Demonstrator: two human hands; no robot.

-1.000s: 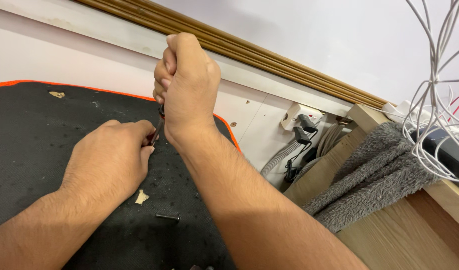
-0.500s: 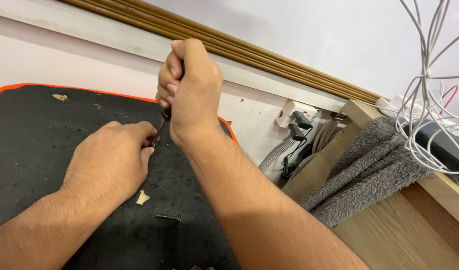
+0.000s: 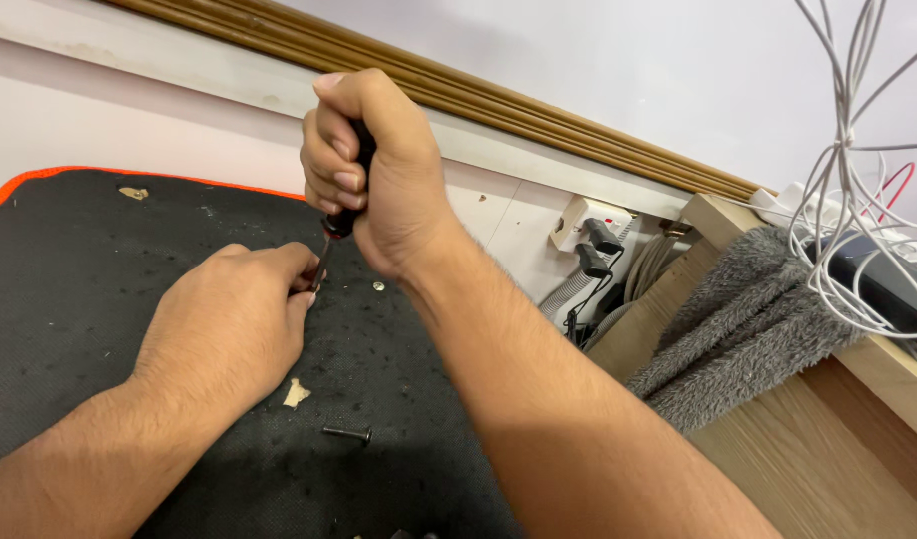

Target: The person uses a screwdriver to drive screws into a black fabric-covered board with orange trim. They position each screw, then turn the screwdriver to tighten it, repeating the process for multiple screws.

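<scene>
My right hand (image 3: 378, 175) is fisted around the black handle of a screwdriver (image 3: 346, 205), held upright with its shaft pointing down at the black mat (image 3: 69, 269). My left hand (image 3: 229, 324) rests on the mat right beside the tip, fingers pinched around something small that stays hidden under them. A loose black screw (image 3: 346, 433) lies on the mat just below my left hand. A pale chip of wood (image 3: 296, 393) sits close to it.
The mat has an orange edge (image 3: 39, 180). Behind it runs a white wall with brown wooden trim (image 3: 538, 105). To the right are a wall socket with black plugs (image 3: 590, 240), a grey fuzzy cloth (image 3: 748, 329) on a wooden surface (image 3: 828, 449), and white cables (image 3: 848, 200).
My right hand with the screwdriver has shifted slightly and turned on the handle. My left hand keeps its pinch at the tip. The view has drifted a little.
</scene>
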